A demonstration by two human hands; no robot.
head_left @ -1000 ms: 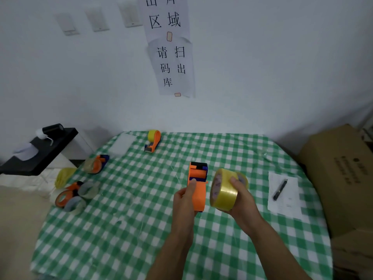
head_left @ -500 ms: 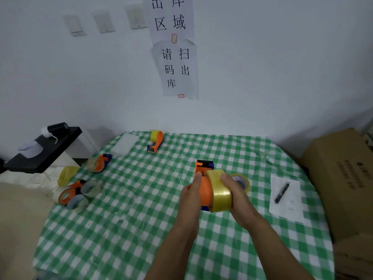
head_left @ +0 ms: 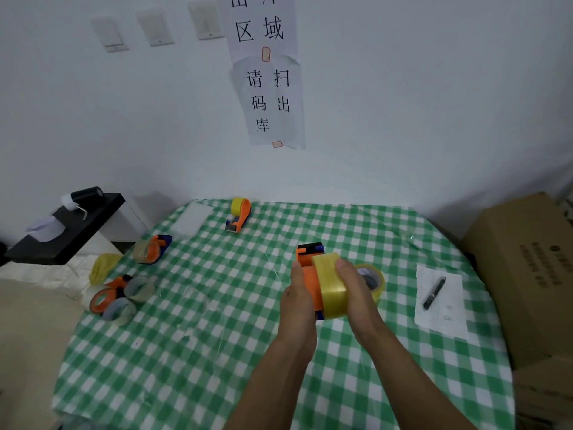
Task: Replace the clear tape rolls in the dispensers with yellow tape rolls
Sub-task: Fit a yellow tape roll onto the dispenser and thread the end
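Note:
Above the middle of the green checked table [head_left: 192,352], my left hand [head_left: 299,301] grips an orange dispenser [head_left: 308,270]. My right hand [head_left: 356,290] holds a yellow tape roll [head_left: 330,285] pressed against the dispenser's right side. Behind my right hand a second yellow roll [head_left: 376,279] lies flat on the cloth. An orange dispenser with a yellow roll [head_left: 239,214] stands at the far edge. A dispenser with a clear roll [head_left: 152,250] lies at the left. Near the left edge lie another orange dispenser [head_left: 104,299] and two loose clear rolls [head_left: 141,288].
A black pen [head_left: 434,293] lies on a white sheet [head_left: 441,315] at the right. A cardboard box [head_left: 527,274] stands beside the table's right edge. A black shelf [head_left: 65,231] with a dark roller sits off the left side. A yellow bag [head_left: 102,265] hangs below it.
My right hand brought the yellow roll leftward from beside the dispenser onto its side. Both hands stayed above the table's middle; the view shifted slightly.

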